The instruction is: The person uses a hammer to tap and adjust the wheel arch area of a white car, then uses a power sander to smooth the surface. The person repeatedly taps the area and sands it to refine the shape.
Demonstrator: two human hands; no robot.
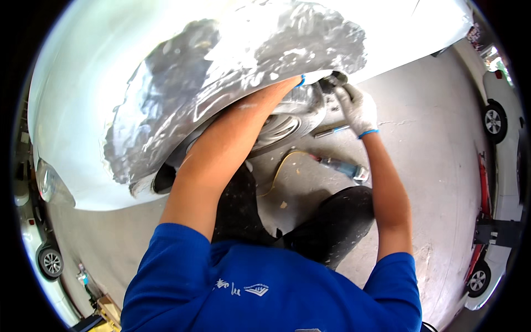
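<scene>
A white car's rear fender is sanded to bare grey metal around its wheel arch. My left arm reaches under the arch lip, over the wheel. My left hand, in a white glove with a blue cuff, is mostly hidden by the fender edge, so its fingers do not show. My right hand, gloved likewise, is at the far right end of the arch. Its fingers are curled together at a small dark part by the lower edge. What they grip there is too small to name.
On the concrete floor lie a blue-grey power tool with a yellow cord and a metal bar-shaped tool. Other cars stand at the right, near a red and black lift part, and a white car stands at left.
</scene>
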